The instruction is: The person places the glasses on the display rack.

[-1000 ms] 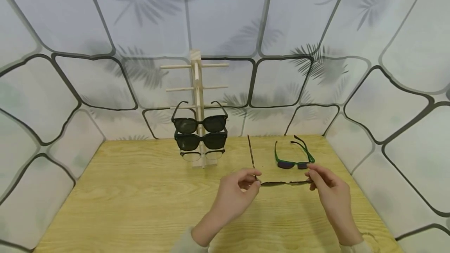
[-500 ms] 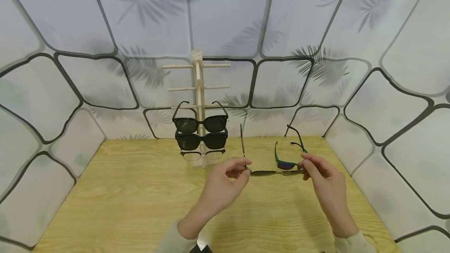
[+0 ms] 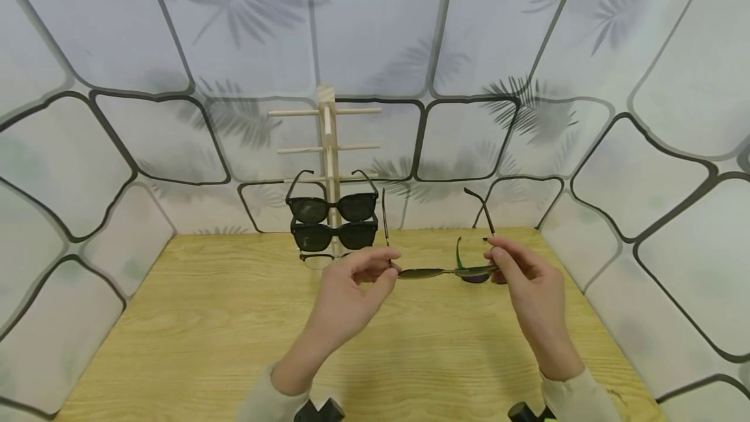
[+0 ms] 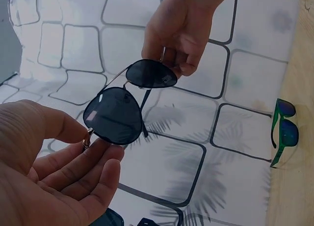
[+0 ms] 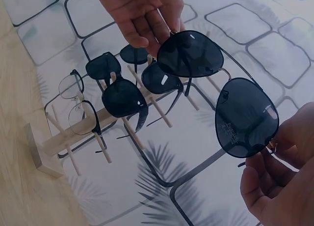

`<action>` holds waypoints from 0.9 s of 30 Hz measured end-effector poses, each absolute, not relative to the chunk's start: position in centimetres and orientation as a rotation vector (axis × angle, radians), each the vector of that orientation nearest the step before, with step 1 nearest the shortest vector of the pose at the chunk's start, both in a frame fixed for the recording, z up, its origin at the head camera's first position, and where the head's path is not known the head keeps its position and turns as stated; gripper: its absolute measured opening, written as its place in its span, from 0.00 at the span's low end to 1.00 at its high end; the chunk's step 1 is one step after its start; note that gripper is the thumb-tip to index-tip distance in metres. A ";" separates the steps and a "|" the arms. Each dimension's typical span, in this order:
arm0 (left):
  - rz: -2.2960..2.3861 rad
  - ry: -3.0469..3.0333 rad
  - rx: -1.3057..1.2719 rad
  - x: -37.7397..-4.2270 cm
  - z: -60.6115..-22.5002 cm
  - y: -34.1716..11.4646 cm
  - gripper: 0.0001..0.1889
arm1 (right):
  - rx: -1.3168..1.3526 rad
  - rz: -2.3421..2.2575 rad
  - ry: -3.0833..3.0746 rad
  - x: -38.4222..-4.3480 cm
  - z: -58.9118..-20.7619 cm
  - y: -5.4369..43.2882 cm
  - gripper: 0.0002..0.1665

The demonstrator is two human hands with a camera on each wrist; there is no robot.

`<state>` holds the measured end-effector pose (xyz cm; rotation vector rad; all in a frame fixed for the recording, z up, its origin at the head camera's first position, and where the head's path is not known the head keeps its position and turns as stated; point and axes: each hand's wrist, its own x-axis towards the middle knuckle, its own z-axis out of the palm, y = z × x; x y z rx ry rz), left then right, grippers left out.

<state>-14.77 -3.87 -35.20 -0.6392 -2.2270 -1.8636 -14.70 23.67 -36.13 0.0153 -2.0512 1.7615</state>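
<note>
Dark-lensed aviator sunglasses [image 5: 247, 119] with a thin metal double bridge are held up between both hands, temples unfolded and pointing away. My left hand [image 3: 351, 295] pinches them at the left hinge, thumb and fingers on the frame corner. At the opposite hinge my right hand [image 3: 530, 298] pinches the other corner. In the left wrist view both lenses [image 4: 115, 115] show fully, with the right hand [image 4: 179, 32] behind. Green-framed sunglasses [image 4: 285, 132] rest on the table; in the head view the held pair and right hand partly cover them.
A wooden display stand [image 3: 328, 129] with crosswise pegs is at the back of the wooden table [image 3: 205, 324]. It carries two black sunglasses [image 3: 333, 207] and, lowest, half-rimmed clear glasses [image 5: 73, 100]. Patterned panels [image 3: 375, 31] enclose the table's back and sides.
Both hands have carried the aviator sunglasses left and away from the body, nearer the stand. The held pair now overlaps the green sunglasses in the head view. The stand's glasses have not moved.
</note>
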 end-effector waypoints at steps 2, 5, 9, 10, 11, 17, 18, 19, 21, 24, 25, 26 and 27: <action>-1.850 -2.221 -0.646 -14.8 -35.0 -4.2 0.13 | 0.029 1.756 -2.052 -14.8 -35.8 23.4 0.15; -1.835 -2.215 -0.657 -14.8 -34.6 -4.6 0.13 | 0.058 1.749 -2.052 -15.0 -35.5 23.0 0.15; -1.807 -2.217 -0.664 -14.8 -34.2 -5.3 0.13 | 0.098 1.758 -2.032 -15.2 -35.1 22.5 0.14; -1.799 -2.215 -0.668 -14.9 -34.1 -5.5 0.13 | 0.108 1.756 -2.029 -15.3 -35.0 22.3 0.14; -1.789 -2.215 -0.672 -14.9 -34.1 -5.7 0.13 | 0.110 1.743 -2.034 -15.4 -34.9 22.2 0.13; -1.741 -2.184 -0.705 -15.0 -33.3 -6.9 0.12 | 0.166 1.759 -2.023 -15.8 -34.0 21.1 0.14; -1.736 -2.178 -0.709 -15.0 -33.2 -7.1 0.13 | 0.181 1.773 -2.017 -15.9 -33.8 20.9 0.14; -1.729 -2.176 -0.709 -15.1 -33.0 -7.4 0.13 | 0.193 1.778 -2.017 -16.0 -33.7 20.7 0.15; -1.723 -2.170 -0.706 -15.1 -32.7 -7.8 0.13 | 0.210 1.770 -2.035 -16.1 -33.5 20.4 0.15; -1.723 -2.161 -0.694 -15.1 -32.4 -8.5 0.13 | 0.232 1.756 -2.063 -16.2 -33.1 19.8 0.15; -1.722 -2.158 -0.689 -15.1 -32.3 -8.8 0.13 | 0.240 1.753 -2.070 -16.3 -33.0 19.6 0.14; -1.721 -2.151 -0.687 -15.1 -32.2 -9.0 0.13 | 0.247 1.749 -2.077 -16.4 -32.9 19.5 0.14; -1.723 -2.144 -0.684 -15.1 -32.1 -9.2 0.13 | 0.255 1.748 -2.078 -16.4 -32.8 19.3 0.14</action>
